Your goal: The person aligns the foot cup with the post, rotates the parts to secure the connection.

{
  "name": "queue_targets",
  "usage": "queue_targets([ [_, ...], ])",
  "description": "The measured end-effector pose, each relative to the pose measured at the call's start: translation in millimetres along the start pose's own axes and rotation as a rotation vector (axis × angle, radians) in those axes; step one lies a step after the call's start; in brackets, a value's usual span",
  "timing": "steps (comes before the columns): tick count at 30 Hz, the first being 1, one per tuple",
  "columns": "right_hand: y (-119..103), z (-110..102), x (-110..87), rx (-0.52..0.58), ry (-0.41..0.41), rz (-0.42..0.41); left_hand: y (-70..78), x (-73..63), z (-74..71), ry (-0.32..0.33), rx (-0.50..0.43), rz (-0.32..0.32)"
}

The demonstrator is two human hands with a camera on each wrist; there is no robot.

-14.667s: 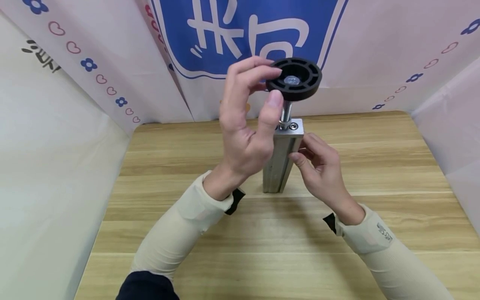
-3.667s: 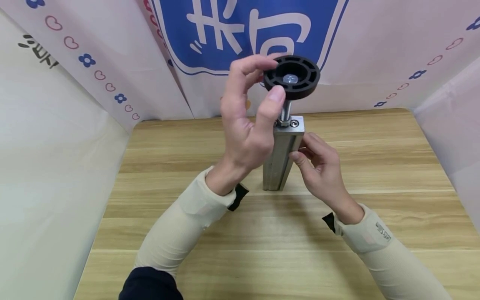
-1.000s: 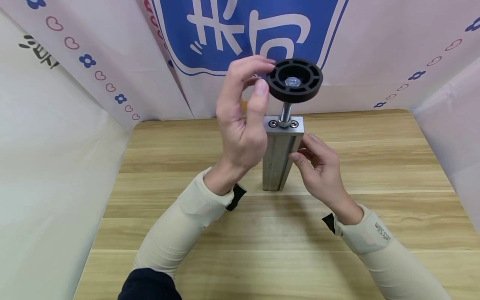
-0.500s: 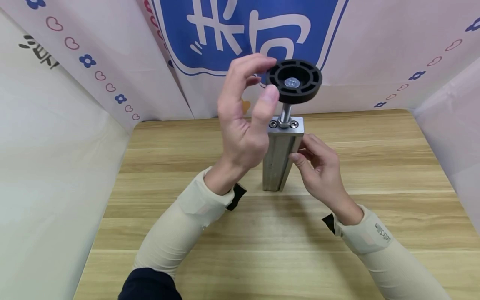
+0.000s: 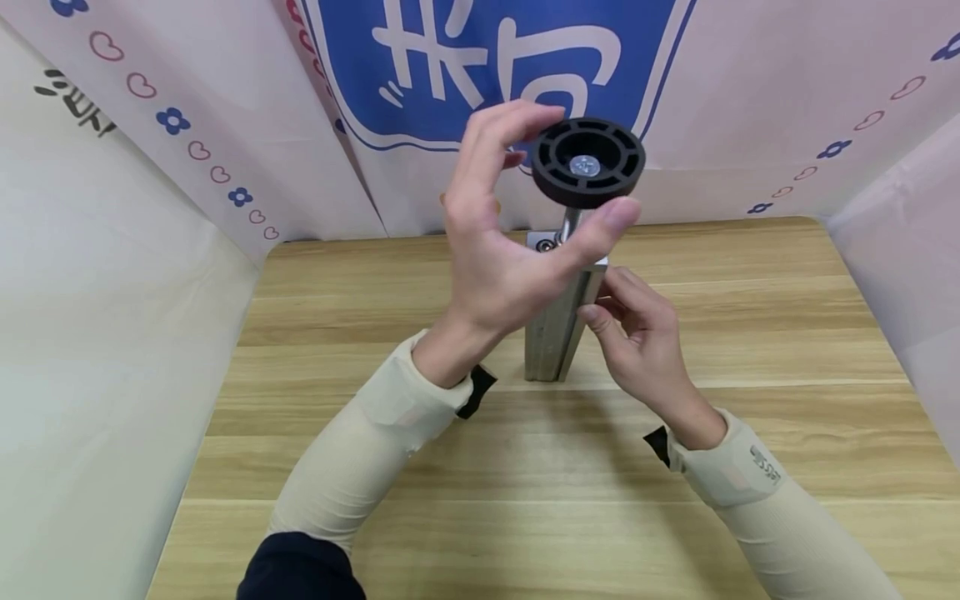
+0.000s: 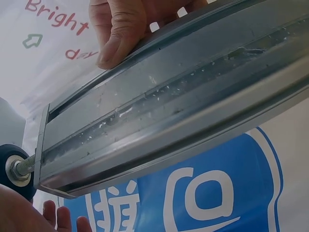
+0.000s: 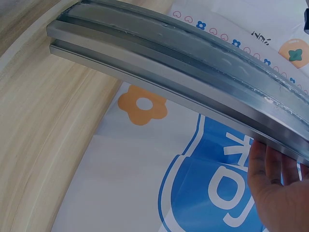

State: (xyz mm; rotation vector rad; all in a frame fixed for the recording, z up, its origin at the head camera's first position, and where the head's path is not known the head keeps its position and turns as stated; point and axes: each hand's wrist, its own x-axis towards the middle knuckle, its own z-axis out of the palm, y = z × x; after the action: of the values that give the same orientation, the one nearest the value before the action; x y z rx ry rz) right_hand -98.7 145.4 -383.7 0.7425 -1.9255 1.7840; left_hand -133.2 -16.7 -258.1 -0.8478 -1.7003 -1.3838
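An aluminium profile [image 5: 551, 325] stands upright on the wooden table, with a metal end plate on top. From the plate rises a threaded stem carrying a round black levelling foot [image 5: 588, 162], its ribbed underside and bolt facing up. My left hand [image 5: 502, 258] spans the foot in the head view, fingertips at its upper left rim and thumb at its lower right edge. In the left wrist view the foot [image 6: 17, 169] is partly hidden, close above my left palm. My right hand [image 5: 641, 333] holds the profile's right side lower down, thumb [image 6: 113, 48] against it.
Wood-grain tabletop [image 5: 675, 508] lies around the profile's base. Behind rises a white printed backdrop [image 5: 742, 108] with a blue sign. A pale cloth wall [image 5: 97, 333] borders the left, another [image 5: 907, 250] the right. Black straps hang at both wrists.
My left thumb has swung right, from the foot's left edge to its lower right edge, while the fingers stay by its upper left rim. My right hand and the profile have stayed in place.
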Motion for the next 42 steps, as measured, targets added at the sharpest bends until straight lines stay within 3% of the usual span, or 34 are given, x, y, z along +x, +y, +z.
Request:
queue_targets([
  [10, -0.4, -0.4, 0.0, -0.003, -0.007, 0.005, 3.2, -0.5, 3.5, 0.036, 0.012, -0.041],
  [30, -1.8, -0.3, 0.0, -0.003, -0.001, 0.022, -1.4, -3.8, 0.7, 0.071, -0.119, -0.034],
  [42, -3.1, -0.7, 0.2, -0.042, -0.004, 0.040, -2.3, -4.5, -1.0, 0.004, -0.243, -0.045],
])
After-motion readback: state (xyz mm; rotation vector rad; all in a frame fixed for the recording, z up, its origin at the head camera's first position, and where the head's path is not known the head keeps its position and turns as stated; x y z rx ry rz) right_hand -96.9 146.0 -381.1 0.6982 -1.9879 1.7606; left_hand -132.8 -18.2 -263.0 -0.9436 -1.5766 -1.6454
